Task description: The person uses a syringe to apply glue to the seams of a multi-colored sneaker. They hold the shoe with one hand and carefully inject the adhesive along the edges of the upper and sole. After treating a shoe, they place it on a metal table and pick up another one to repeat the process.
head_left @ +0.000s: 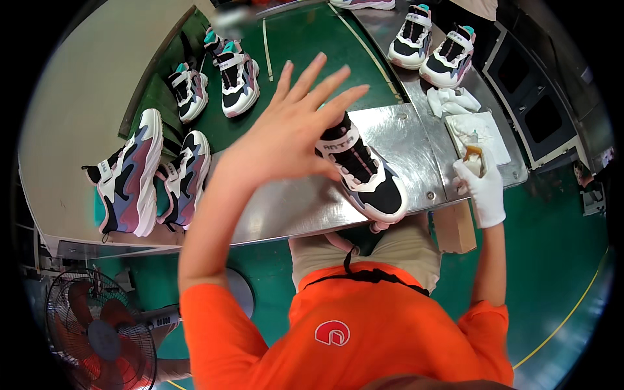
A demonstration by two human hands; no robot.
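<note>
My left hand (286, 133) is bare and held over the metal tabletop, its fingers spread wide. Its thumb comes close to a black and white sneaker (367, 175); whether it touches I cannot tell. That sneaker stands upright, toe toward me, with a white strap across it; my hand partly hides its heel end. At the right, my right hand (484, 192) wears a white glove and is closed around a small orange-brown object (473, 152), whose kind I cannot make out. It is just by a white pad (492, 135) on the metal surface.
Two sneakers (133, 175) lean at the left, with several more (240, 81) beyond on the green belt (305, 39). A pair (448, 58) stands at the far right, near a crumpled white cloth (453, 101). A fan (101, 335) is at lower left, a cardboard box (455, 227) below the table edge.
</note>
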